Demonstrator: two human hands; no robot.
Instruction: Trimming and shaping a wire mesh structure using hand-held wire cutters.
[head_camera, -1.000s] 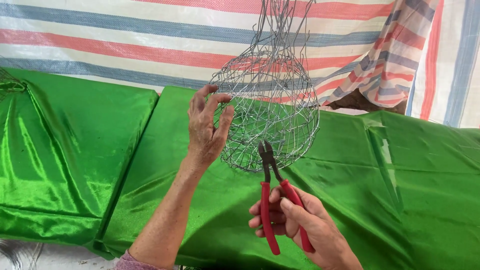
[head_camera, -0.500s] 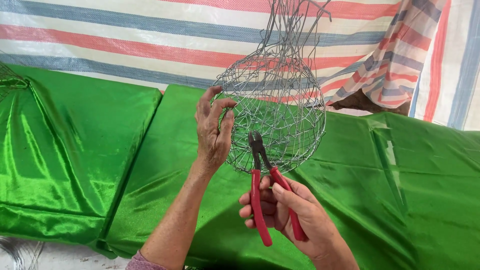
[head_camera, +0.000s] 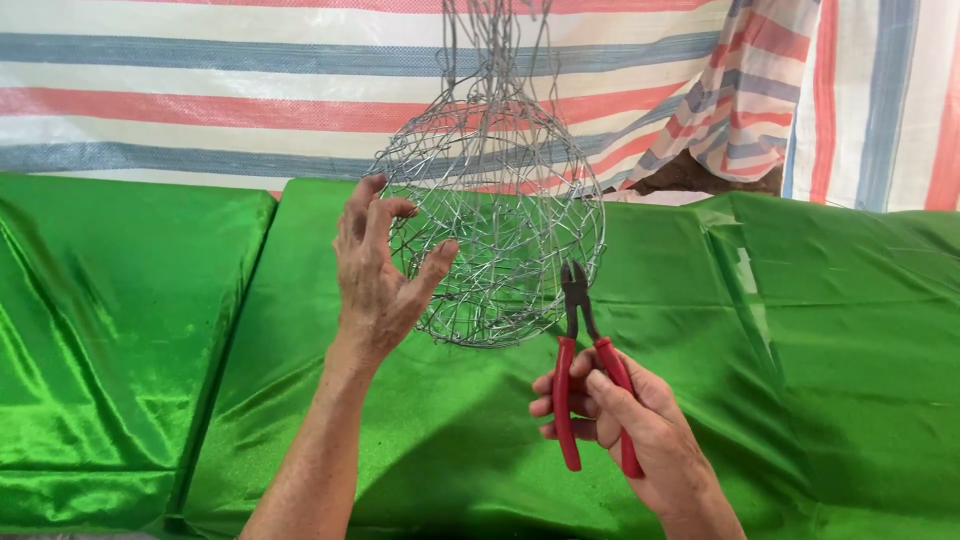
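Note:
A round wire mesh basket (head_camera: 500, 215) hangs in front of me from wires running up out of view. My left hand (head_camera: 378, 272) rests against its left side, fingers spread and thumb touching the mesh. My right hand (head_camera: 625, 425) grips red-handled pliers (head_camera: 585, 370), whose dark jaws point up at the lower right rim of the basket.
Shiny green cloth (head_camera: 800, 330) covers the surface below and behind the basket, with a fold line at the left (head_camera: 250, 300). A striped red, blue and white tarp (head_camera: 200, 90) hangs at the back, with bunched striped fabric (head_camera: 740, 110) at the upper right.
My left hand has slid lower along the basket's left side and opened wider. My right hand with the pliers has shifted slightly right, jaws still at the basket's lower rim.

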